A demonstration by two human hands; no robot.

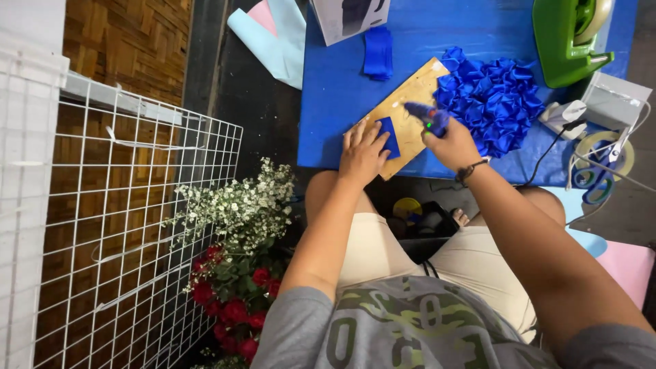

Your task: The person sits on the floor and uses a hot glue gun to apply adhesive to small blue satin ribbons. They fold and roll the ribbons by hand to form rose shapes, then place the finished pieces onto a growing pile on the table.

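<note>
Blue table (pixel 342 89), parquet floor (pixel 123 41).

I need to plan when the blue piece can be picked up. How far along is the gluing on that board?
Done: blue folded ribbon pieces cover the board's far end. In hand: the left hand presses a blue piece on the wooden board; the right hand holds a glue gun. Left: the near half is bare wood.

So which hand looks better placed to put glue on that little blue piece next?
Probably the right hand: it grips the glue gun, whose nozzle points toward the blue ribbon piece on the wooden board. The left hand lies flat on that piece, pinning it down.
</note>
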